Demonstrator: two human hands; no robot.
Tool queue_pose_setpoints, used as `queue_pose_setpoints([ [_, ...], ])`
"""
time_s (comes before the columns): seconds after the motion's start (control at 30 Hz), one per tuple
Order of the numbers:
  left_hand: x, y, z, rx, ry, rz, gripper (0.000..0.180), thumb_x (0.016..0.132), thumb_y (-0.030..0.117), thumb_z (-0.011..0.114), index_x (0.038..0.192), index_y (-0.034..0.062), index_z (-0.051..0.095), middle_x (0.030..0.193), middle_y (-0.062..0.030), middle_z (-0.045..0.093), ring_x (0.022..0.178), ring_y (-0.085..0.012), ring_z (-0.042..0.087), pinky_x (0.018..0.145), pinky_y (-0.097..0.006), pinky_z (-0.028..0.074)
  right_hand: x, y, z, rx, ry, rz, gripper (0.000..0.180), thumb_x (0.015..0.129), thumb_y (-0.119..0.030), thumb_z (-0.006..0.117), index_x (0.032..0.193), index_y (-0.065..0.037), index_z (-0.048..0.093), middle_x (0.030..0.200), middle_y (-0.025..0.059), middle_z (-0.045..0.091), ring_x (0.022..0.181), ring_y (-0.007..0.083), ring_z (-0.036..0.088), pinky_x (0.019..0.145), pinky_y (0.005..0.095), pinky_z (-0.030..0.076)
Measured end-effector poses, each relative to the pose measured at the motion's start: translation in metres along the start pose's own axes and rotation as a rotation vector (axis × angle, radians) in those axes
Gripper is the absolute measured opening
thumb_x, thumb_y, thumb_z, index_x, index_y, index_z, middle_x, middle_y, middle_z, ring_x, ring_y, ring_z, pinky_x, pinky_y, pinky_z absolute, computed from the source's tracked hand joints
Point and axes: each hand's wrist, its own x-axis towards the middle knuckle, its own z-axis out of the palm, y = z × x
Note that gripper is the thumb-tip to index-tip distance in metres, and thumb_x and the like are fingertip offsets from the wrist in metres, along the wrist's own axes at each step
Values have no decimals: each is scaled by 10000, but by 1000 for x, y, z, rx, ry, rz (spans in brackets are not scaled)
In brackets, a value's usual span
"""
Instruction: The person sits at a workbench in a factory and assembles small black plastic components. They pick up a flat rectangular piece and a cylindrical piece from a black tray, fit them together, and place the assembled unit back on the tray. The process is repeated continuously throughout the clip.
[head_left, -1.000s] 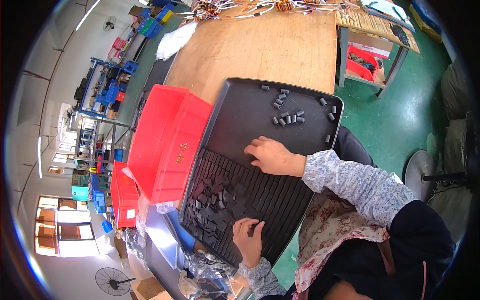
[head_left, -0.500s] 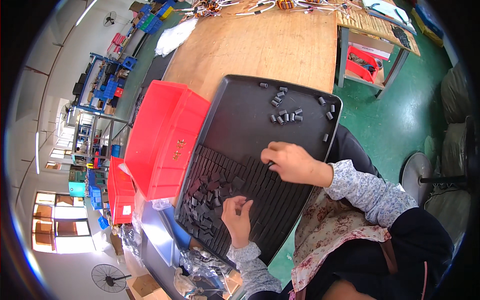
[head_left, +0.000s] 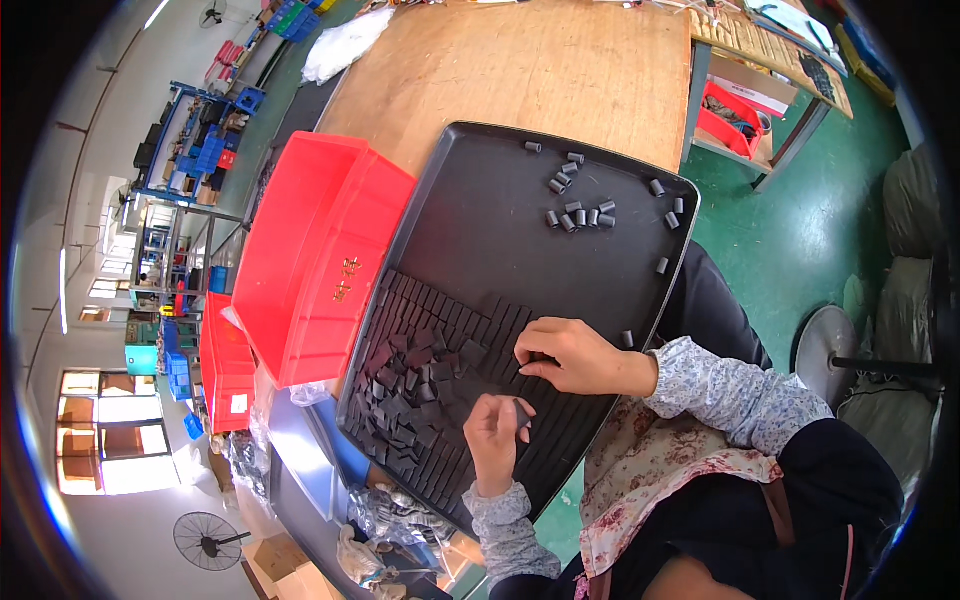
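A big black tray (head_left: 480, 240) lies tilted in the middle of the frame, partly on a wooden worktop (head_left: 520, 70) at the top. The lower left part of the tray has rows of grooves, and many small flat black pieces (head_left: 410, 390) sit there, some lined up and some in a loose heap. The left hand (head_left: 497, 437) is at the lower middle of the frame, over the grooved part. Its fingers are curled closed around one small black piece (head_left: 521, 412), pinched near the thumb. The right hand (head_left: 575, 357) is just above it and to the right, lying low on the grooves. Its fingers are bent and pressed together with the tips on the tray; I cannot tell if they hold a piece. The two hands are near each other but not touching. A bunch of little black tubes (head_left: 580, 212) lies scattered in the smooth upper right part of the tray, well apart from the hands. One more little tube (head_left: 627, 339) sits just beside the right wrist. A red bin (head_left: 310, 250) stands at the left of the tray, touching its edge. The green floor (head_left: 800, 240) shows on the right.
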Motion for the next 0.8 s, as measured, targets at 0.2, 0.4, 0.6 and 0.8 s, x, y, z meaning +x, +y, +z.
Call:
queue_pose_setpoints([
  [0.2, 4, 6, 24, -125, 110, 62, 199, 855, -5, 720, 990, -40, 579, 996, -145, 644, 835, -183, 670, 681, -270, 568, 1, -5, -5, 147, -22, 101, 171, 757, -79, 740, 852, -51, 600, 836, 85, 639, 814, 285, 616, 686, 389, 485],
  [0.4, -1, -10, 7, 3, 63, -42, 235, 765, 15, 806, 881, -14, 603, 883, -83, 653, 734, -132, 659, 663, -254, 570, 3, -7, -10, 319, -60, 95, 143, 768, -148, 766, 829, -74, 660, 812, 29, 666, 814, 220, 596, 712, 350, 467],
  [0.6, 1, -6, 14, 15, 51, -25, 208, 773, 2, 791, 877, -6, 611, 834, -69, 657, 689, -115, 641, 635, -238, 556, 1, -9, -8, 294, -116, 28, 117, 776, -179, 767, 817, -97, 693, 810, 11, 679, 847, 204, 572, 781, 360, 450],
  [0.8, 0, -8, 8, 27, 4, 1, 216, 800, 61, 789, 931, -17, 637, 857, -68, 670, 686, -111, 633, 611, -219, 516, 1, -10, -12, 378, -223, 125, 107, 787, -188, 757, 837, -104, 714, 885, 9, 695, 900, 207, 563, 824, 359, 432],
])
